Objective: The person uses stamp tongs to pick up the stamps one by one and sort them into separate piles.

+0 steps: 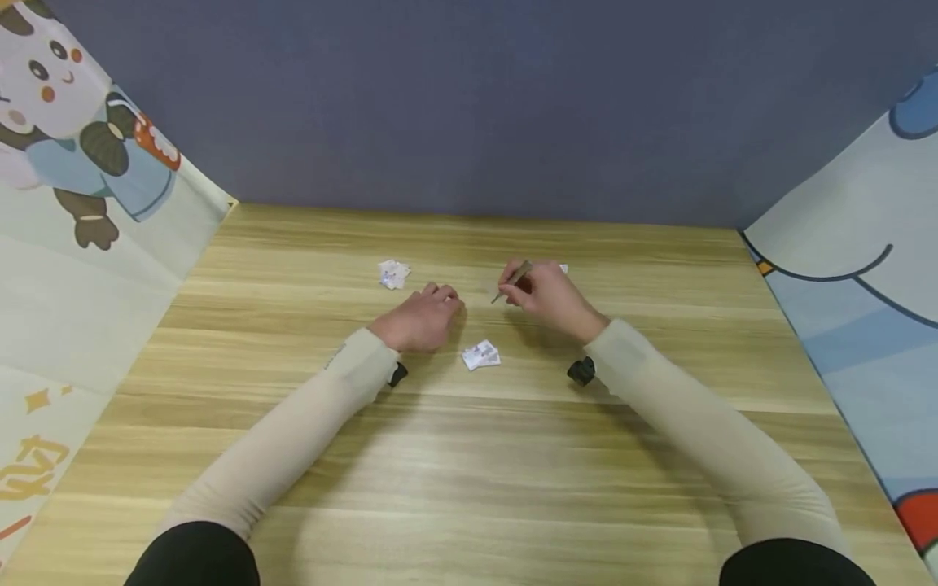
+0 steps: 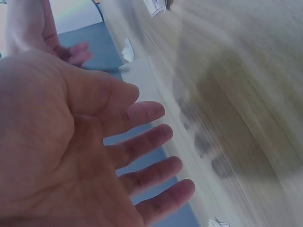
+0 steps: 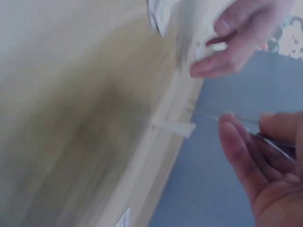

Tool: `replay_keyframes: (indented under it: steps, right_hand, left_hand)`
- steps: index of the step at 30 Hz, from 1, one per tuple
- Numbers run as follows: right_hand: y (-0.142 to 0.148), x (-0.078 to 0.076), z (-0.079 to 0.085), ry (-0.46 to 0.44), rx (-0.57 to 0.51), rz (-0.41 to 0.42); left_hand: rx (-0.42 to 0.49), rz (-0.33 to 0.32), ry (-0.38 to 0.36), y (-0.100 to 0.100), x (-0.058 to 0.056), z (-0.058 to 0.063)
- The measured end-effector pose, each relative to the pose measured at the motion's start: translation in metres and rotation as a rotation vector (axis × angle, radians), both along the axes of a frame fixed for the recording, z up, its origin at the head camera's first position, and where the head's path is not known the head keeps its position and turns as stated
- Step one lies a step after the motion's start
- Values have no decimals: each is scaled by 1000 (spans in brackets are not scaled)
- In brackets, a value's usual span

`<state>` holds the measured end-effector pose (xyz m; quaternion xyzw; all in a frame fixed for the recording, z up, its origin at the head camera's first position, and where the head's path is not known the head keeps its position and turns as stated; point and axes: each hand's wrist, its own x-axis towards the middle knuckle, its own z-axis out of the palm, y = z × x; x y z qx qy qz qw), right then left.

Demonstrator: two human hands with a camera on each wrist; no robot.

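Note:
My right hand (image 1: pixel 548 295) pinches a pair of metal tweezers (image 1: pixel 522 271) between thumb and fingers, tips pointing down toward the wooden table. In the right wrist view the tweezers (image 3: pixel 274 144) extend from the fingertips toward a pale, blurred flat piece (image 3: pixel 176 128). My left hand (image 1: pixel 421 317) is over the table with its fingers loosely bent and apart; nothing shows in its grasp. A pale sheet-like piece (image 2: pixel 142 78) appears past its fingertips in the left wrist view. Small printed paper pieces lie in a pile (image 1: pixel 394 273) beyond the left hand.
Another few printed papers (image 1: pixel 480 355) lie between the forearms, nearer me. A white paper corner (image 1: pixel 563 268) shows behind the right hand. A dark blue-grey panel (image 1: pixel 469 106) rises at the table's far edge, with cartoon-printed sheets (image 1: pixel 88 163) at the sides.

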<state>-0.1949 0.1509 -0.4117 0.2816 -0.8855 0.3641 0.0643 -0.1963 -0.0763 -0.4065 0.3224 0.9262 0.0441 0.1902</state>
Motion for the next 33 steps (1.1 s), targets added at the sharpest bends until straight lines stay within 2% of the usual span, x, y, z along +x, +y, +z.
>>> replay_keyframes:
  steps: [2,3,8,11,14,17,21,26,33]
  right_hand:
    - [0,3,1,-26,6,29]
    - [1,3,1,-45,2,19]
    - [12,-8,-2,-109,-98,-175]
    - [18,-16,-4,-160,-95,-226]
    - [23,-23,-8,-224,-90,-228]
    - [27,-28,-12,-241,-103,-239]
    - [33,-36,-19,-233,-120,-232]
    - [33,-40,-24,-229,-118,-187]
    - [30,-35,-19,-183,-138,-99]
  left_hand:
    - [4,14,-8,0,0,1]
    - [5,17,-12,0,0,2]
    - [3,-19,-8,4,-1,2]
    - [9,-30,-7,8,-1,2]
    - [9,-25,-11,11,-2,2]
    - [19,-25,-26,16,-5,1]
    - [-1,-40,-48,28,-11,-1]
    - [-68,-35,-78,41,-16,-4]
    - [-79,-34,-65,47,-20,-5]
